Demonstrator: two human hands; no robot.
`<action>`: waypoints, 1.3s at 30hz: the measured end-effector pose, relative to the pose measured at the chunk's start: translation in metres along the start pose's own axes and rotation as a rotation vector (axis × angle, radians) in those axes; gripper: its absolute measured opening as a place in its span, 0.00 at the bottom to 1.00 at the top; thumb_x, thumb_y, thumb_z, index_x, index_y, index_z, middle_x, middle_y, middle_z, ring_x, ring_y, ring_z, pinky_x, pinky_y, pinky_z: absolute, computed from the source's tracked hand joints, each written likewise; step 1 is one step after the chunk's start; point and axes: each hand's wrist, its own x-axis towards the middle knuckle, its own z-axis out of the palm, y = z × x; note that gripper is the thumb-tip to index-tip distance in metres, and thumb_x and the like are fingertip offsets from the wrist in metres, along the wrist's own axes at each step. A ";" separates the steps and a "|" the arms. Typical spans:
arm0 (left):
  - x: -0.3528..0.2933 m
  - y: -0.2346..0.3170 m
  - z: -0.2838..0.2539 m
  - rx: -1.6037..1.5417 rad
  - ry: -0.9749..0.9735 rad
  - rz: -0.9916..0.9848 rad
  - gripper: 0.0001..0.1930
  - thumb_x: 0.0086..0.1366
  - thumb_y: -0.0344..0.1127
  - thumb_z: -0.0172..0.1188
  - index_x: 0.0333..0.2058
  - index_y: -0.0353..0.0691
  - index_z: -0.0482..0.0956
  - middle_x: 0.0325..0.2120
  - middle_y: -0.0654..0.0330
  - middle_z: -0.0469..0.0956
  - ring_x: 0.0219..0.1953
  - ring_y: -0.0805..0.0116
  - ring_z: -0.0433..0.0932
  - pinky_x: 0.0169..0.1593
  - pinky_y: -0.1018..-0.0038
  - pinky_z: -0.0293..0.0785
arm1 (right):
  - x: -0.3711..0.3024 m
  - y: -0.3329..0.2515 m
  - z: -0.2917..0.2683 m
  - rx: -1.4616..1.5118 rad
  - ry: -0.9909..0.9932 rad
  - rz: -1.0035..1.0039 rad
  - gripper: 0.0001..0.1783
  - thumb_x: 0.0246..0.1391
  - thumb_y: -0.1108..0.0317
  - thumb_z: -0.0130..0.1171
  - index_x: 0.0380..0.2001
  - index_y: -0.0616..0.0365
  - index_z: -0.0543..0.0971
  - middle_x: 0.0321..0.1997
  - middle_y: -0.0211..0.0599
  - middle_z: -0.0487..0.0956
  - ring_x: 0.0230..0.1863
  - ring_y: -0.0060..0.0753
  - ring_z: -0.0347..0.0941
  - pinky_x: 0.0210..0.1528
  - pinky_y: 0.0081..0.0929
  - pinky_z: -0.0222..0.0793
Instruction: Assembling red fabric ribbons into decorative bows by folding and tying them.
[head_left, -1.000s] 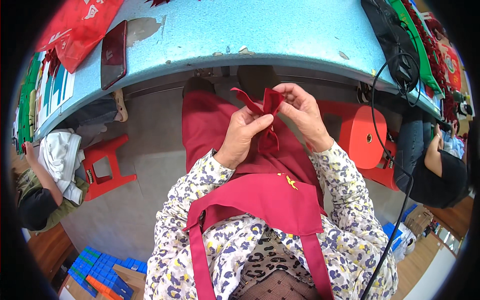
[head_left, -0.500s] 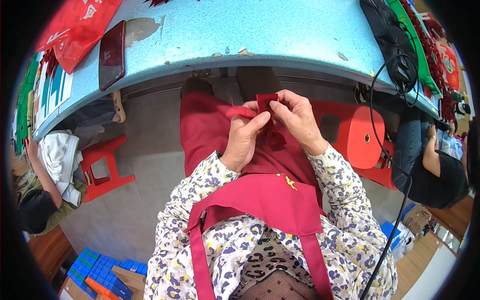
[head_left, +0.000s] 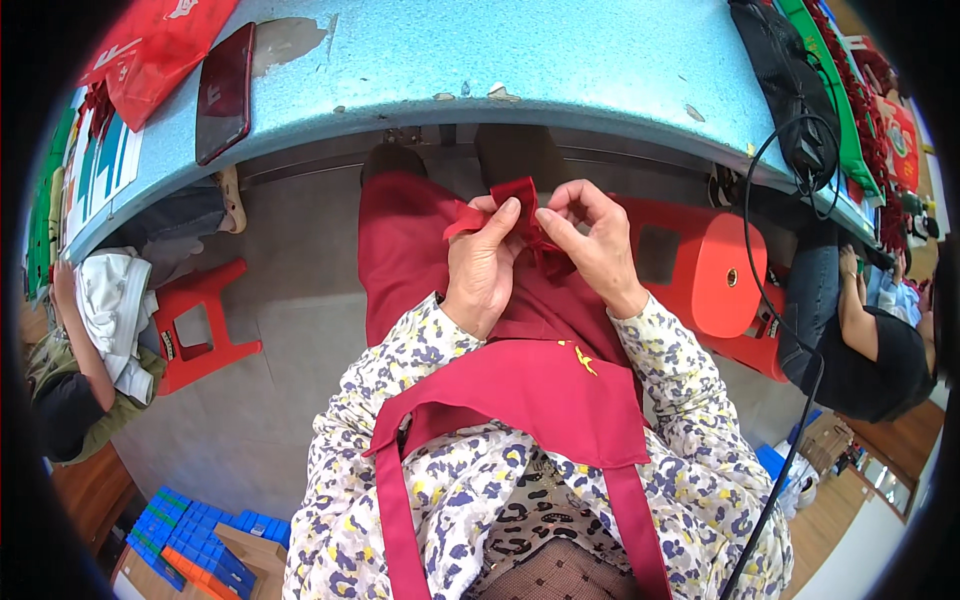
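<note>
A dark red ribbon (head_left: 514, 192), folded into a loop with loose ends, is held up above my lap. My left hand (head_left: 480, 268) pinches it between thumb and fingers, and one brighter red end sticks out past its left side. At the ribbon's right edge, my right hand (head_left: 600, 250) has its thumb and curled fingers closed on it. More of the ribbon hangs below, between the two hands, partly hidden. The dark red apron (head_left: 410, 225) covers my lap beneath them.
Ahead curves the chipped edge of a light blue table (head_left: 420, 60) bearing a dark red phone (head_left: 224, 95), a red bag (head_left: 150, 60) and a black bag (head_left: 785, 80). Red stools (head_left: 715, 270) stand either side; a black cable (head_left: 800, 420) hangs at right. People sit on both sides.
My right hand has shifted slightly away from the ribbon's middle, its fingers curling. The left thumb now presses higher on the ribbon, and the loop has tilted. The view has shifted slightly.
</note>
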 end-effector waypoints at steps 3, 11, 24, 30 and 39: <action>-0.002 -0.001 -0.005 0.013 0.023 0.030 0.07 0.60 0.29 0.61 0.36 0.41 0.73 0.35 0.62 0.76 0.39 0.72 0.75 0.46 0.71 0.72 | -0.006 0.003 0.008 -0.116 0.011 -0.096 0.07 0.50 0.72 0.61 0.31 0.64 0.77 0.24 0.22 0.73 0.25 0.12 0.65 0.28 0.13 0.62; 0.001 -0.011 -0.010 0.105 0.016 0.041 0.09 0.60 0.29 0.63 0.37 0.37 0.72 0.33 0.60 0.76 0.36 0.71 0.75 0.43 0.73 0.73 | -0.008 0.013 0.008 -0.217 -0.012 -0.072 0.05 0.50 0.74 0.61 0.27 0.65 0.78 0.23 0.21 0.73 0.24 0.10 0.63 0.25 0.13 0.60; -0.002 -0.013 -0.019 0.207 -0.033 -0.022 0.08 0.60 0.32 0.63 0.35 0.38 0.73 0.33 0.62 0.76 0.35 0.72 0.75 0.42 0.75 0.72 | -0.002 0.030 -0.003 0.116 -0.138 0.179 0.06 0.55 0.71 0.57 0.31 0.64 0.77 0.26 0.21 0.74 0.27 0.08 0.64 0.28 0.10 0.59; 0.001 -0.013 -0.019 0.196 -0.009 -0.046 0.07 0.60 0.31 0.63 0.34 0.40 0.74 0.32 0.65 0.76 0.35 0.73 0.75 0.40 0.75 0.71 | 0.001 0.032 -0.005 0.206 -0.180 0.218 0.07 0.56 0.70 0.56 0.32 0.64 0.77 0.28 0.22 0.74 0.29 0.09 0.65 0.31 0.10 0.60; 0.000 -0.018 -0.019 0.166 0.081 -0.003 0.07 0.58 0.29 0.65 0.34 0.41 0.75 0.29 0.66 0.76 0.33 0.75 0.74 0.37 0.78 0.70 | -0.002 0.026 -0.003 0.063 -0.125 0.176 0.06 0.54 0.72 0.58 0.32 0.65 0.78 0.27 0.22 0.75 0.28 0.09 0.66 0.29 0.10 0.61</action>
